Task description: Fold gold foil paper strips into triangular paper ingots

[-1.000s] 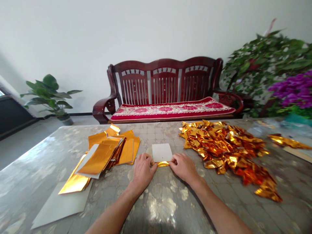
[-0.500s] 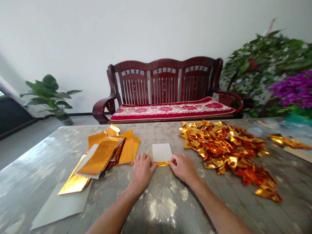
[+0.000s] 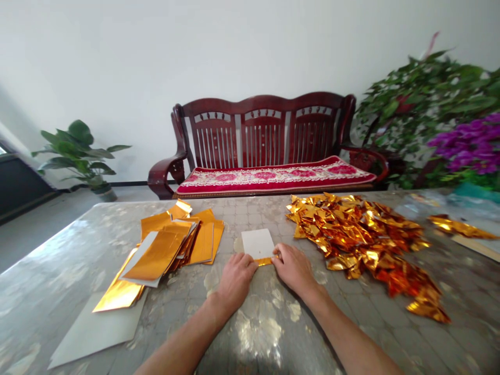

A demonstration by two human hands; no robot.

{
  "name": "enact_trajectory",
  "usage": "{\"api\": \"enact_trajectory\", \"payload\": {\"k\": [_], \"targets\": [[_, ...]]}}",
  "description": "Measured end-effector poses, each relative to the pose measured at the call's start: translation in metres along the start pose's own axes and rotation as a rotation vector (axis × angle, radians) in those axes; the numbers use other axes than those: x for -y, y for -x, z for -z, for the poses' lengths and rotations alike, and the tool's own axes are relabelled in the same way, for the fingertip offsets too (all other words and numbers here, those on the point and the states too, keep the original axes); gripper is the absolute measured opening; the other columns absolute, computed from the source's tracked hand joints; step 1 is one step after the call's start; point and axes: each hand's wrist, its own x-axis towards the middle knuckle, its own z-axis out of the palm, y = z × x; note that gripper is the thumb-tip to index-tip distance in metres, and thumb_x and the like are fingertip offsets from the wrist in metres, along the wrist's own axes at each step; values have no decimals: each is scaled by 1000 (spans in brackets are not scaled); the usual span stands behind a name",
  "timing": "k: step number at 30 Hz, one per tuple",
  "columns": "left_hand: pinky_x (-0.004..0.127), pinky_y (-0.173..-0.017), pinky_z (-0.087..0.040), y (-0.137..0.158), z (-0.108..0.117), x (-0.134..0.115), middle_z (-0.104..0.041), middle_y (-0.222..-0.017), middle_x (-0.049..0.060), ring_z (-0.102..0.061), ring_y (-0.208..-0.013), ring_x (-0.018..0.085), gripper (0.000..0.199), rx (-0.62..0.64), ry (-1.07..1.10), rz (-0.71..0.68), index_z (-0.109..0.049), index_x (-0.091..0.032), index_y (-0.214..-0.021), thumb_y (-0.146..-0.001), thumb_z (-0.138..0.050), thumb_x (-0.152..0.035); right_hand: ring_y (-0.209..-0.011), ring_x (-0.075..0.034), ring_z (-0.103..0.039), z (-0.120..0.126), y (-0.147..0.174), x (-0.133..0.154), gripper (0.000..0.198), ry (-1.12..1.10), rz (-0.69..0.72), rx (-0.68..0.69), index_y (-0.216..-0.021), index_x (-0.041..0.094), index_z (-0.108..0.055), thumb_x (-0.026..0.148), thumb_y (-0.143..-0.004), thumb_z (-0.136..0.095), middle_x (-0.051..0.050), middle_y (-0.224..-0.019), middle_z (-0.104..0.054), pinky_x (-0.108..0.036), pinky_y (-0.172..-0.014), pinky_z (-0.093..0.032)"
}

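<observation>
A sheet of gold foil paper (image 3: 258, 242) lies white side up on the table between my hands. Its near edge is folded over into a narrow gold strip. My left hand (image 3: 238, 273) is closed at the strip's left end, fingers together and pressed down on it. At the right end, my right hand (image 3: 292, 265) pinches the fold between thumb and curled fingers. To the left is a loose stack of gold foil sheets (image 3: 158, 255), some showing their pale backs. A heap of folded gold foil pieces (image 3: 359, 229) spreads out on the right.
A pale flat sheet (image 3: 97, 330) lies under the stack's near corner. Clear plastic (image 3: 424, 202) and another gold piece (image 3: 461, 226) are at the table's far right. Beyond the table (image 3: 167, 333) stand a wooden bench (image 3: 263, 133), a potted plant (image 3: 82, 151) and purple flowers (image 3: 469, 143).
My left hand has slid right and a little nearer along the folded edge. The paper has turned slightly, its far edge shifting left. My right hand stays at the right end.
</observation>
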Motion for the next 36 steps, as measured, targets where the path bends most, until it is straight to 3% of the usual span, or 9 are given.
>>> {"api": "enact_trajectory", "payload": {"k": [5,10,12,24,31,36], "targets": [[38,-82,-41,3,8,-8,-61,-95,5,-53,-92,23,19,54,-100,-16,-65,-23,-107,-96,-50,-19,-101,-23,-60,-3,3,5,17,46,-25,-28,-105,21,-61,24,-91,-53,-6,-107,-69,-32,-82,-36],[38,-81,-39,3,11,-12,-60,-95,6,-53,-91,23,20,86,-114,-8,-64,-23,-107,-96,-48,-19,-107,-28,-55,-10,6,14,40,84,-37,-62,-117,20,-57,46,-87,-63,-11,-115,-64,-37,-86,-35],[38,-80,-39,4,11,-13,-60,-95,6,-52,-90,23,19,89,-116,-5,-64,-23,-106,-96,-48,-19,-108,-29,-54,-12,6,16,44,92,-32,-60,-119,20,-56,47,-85,-64,-11,-115,-63,-37,-87,-34],[38,-81,-40,9,9,-11,-61,-96,5,-52,-92,24,21,84,-82,11,-64,-25,-110,-95,-51,-20,-106,-27,-53,-3,-3,-1,26,95,-78,-20,-114,21,-57,33,-91,-56,-9,-114,-63,-37,-85,-34],[37,-85,-43,15,12,-15,-61,-103,6,-52,-97,23,30,134,-36,64,-63,-24,-116,-91,-49,-13,-102,-22,-57,-3,-9,-15,18,45,-59,-65,-108,21,-60,21,-95,-48,-6,-110,-67,-32,-82,-35],[31,-91,-45,15,8,-20,-59,-111,6,-53,-102,21,37,144,32,98,-61,-23,-119,-88,-46,-8,-97,-21,-58,0,-3,-13,23,1,-54,-83,-94,22,-66,29,-99,-44,-5,-101,-68,-32,-81,-36]]}}
